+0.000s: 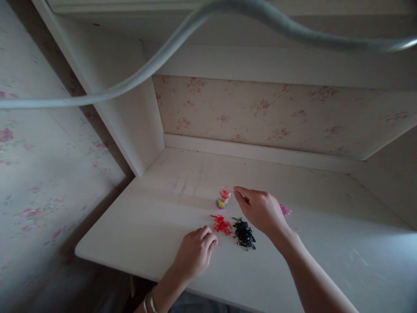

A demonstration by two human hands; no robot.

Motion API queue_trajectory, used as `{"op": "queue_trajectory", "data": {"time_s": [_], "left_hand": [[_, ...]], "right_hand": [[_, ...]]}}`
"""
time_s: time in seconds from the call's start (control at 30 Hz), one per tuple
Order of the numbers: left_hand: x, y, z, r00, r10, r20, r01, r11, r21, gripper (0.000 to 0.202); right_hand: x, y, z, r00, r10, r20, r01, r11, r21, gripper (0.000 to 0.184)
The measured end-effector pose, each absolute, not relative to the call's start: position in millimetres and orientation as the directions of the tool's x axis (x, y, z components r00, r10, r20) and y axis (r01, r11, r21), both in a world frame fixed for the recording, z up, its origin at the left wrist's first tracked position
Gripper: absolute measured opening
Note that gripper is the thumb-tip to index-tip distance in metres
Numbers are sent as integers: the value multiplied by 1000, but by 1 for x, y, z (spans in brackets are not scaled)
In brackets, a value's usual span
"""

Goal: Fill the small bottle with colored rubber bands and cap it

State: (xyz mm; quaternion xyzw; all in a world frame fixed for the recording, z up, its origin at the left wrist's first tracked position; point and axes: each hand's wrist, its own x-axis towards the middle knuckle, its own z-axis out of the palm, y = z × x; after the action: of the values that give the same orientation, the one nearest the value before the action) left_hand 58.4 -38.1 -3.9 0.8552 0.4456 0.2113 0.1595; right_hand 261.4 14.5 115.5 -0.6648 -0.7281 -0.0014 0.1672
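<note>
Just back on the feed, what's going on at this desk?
A person's right hand is pinched beside a small clear container on the white desk. The left hand is near a pile of what look like red bands; a pile of black bands lies just right of that. I can't tell whether either hand holds anything.

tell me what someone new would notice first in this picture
Probably the thick pale tube sweeping across the top of the view. Next come the red pile and, just right of it, the black pile, vivid on the white desk. Behind the red pile, a small clear container with red and yellow colours stands beside the fingers of the right hand.
</note>
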Motion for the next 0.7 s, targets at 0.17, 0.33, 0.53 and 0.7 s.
{"op": "queue_trajectory", "data": {"time_s": [0.17, 0.33, 0.53, 0.7], "left_hand": [[56, -35, -1, 450, 870, 200, 659, -475, 582, 14], [59, -15, 30, 381, 886, 263, 530, -443, 723, 20], [79, 31, 75, 332, 846, 417, 564, -533, 631, 23], [95, 52, 88, 358, 820, 446, 637, -564, 526, 21]], "right_hand": [[266, -16, 80, 20, 955, 296, 835, 147, -530, 37], [255, -58, 30, -2, 991, 136, 850, 73, -522, 30], [243, -73, 17, 33, 999, -6, 973, -33, -227, 27], [242, -69, 27, 61, 998, -29, 978, -65, -197, 25]]}}
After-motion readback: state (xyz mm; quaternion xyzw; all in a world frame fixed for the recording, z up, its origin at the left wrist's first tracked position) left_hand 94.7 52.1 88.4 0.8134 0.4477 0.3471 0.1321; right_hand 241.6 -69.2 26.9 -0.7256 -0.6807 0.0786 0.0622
